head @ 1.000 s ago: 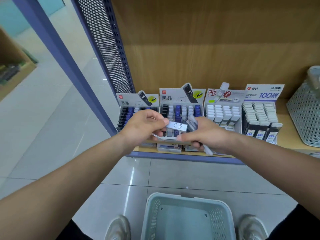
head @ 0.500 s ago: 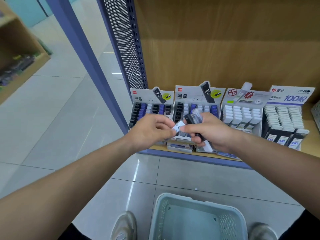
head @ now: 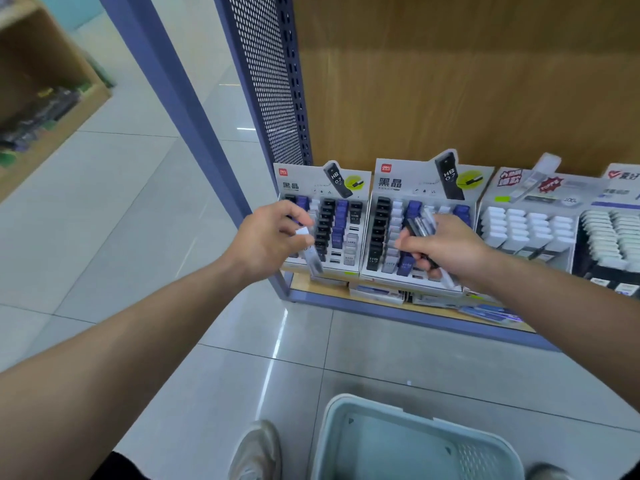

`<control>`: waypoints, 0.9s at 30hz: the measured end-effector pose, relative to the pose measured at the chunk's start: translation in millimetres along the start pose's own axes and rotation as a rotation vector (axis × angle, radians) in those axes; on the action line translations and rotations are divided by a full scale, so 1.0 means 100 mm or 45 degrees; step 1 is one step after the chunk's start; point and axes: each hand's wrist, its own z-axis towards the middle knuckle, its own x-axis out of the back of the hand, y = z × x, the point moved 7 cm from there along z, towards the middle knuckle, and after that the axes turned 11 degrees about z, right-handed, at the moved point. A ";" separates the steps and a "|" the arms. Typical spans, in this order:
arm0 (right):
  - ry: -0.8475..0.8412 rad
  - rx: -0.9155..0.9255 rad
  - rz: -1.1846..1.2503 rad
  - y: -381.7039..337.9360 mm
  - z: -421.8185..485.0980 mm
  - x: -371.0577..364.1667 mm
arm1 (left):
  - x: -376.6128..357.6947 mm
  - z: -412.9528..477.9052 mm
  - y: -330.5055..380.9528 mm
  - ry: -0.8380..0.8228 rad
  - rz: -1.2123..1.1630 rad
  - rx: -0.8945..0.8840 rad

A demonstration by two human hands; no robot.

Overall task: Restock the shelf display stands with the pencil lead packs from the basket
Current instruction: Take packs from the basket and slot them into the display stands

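Down by the person's feet the basket (head: 381, 408) sits on the floor, well short of the left stand (head: 301, 185); I cannot tell what lies inside it. Further in, the left hand (head: 266, 240) hovers right in front of that stand, thumb and fingers pinching one pack (head: 310, 254); the pack is blurred, but its long axis runs near upright, leaning a little, pale cap uppermost and clear body pointing down toward the stand's front lip. Just to the right of the stand, the right hand (head: 446, 247) is closed round a fan of spare packs (head: 420, 225), ends poking above the fist. Behind both, the left stand rests on the shelf (head: 398, 317) with rows of black, blue and white caps. To my eye the job now is seating; better to square the pack with a matching column, lower it body first into a gap, and keep the spares gripped firmly meanwhile.
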 end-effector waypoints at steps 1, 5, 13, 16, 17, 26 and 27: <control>0.013 0.000 -0.024 0.01 0.02 0.03 | 0.00 0.05 0.00 0.007 0.001 0.003; 0.062 0.010 -0.105 0.02 0.12 0.15 | -0.06 0.29 0.06 0.043 0.054 -0.020; 0.047 0.082 -0.164 0.01 0.24 0.22 | -0.41 0.81 0.19 0.125 0.206 -0.179; 0.040 0.085 -0.153 0.03 0.27 0.23 | -0.59 0.90 0.18 0.073 0.305 -0.238; 0.036 0.088 -0.141 0.03 0.28 0.23 | -0.62 0.92 0.17 0.061 0.342 -0.246; -0.002 0.129 -0.134 0.03 0.30 0.25 | -0.73 1.01 0.15 -0.021 0.582 -0.296; -0.002 0.130 -0.136 0.04 0.30 0.25 | -0.74 1.02 0.18 -0.029 0.597 -0.310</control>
